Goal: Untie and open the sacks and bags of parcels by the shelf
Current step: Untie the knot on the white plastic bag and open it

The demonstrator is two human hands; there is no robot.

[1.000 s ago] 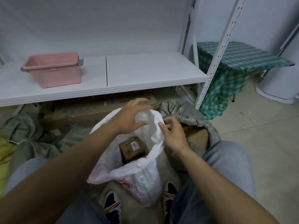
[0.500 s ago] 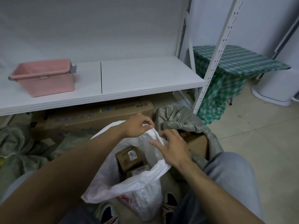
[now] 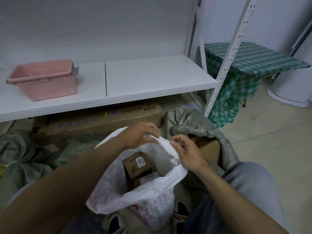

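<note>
Left hand (image 3: 140, 135) pinched the far rim of the white plastic bag (image 3: 152, 196), right hand (image 3: 185, 153) gripped the rim just beside it, thumb on the fold, and the mouth gaped wide! Inside sat a labelled cardboard parcel (image 3: 136, 164), a second parcel (image 3: 146, 179) touching it on the near side. Behind the right hand a grey-green woven sack (image 3: 189, 122) slumped round what looked like a brown carton (image 3: 209, 149). On the white shelf (image 3: 143, 78) stood a pink basket (image 3: 45, 80); beneath the shelf lay a long cardboard box (image 3: 101, 120).
</note>
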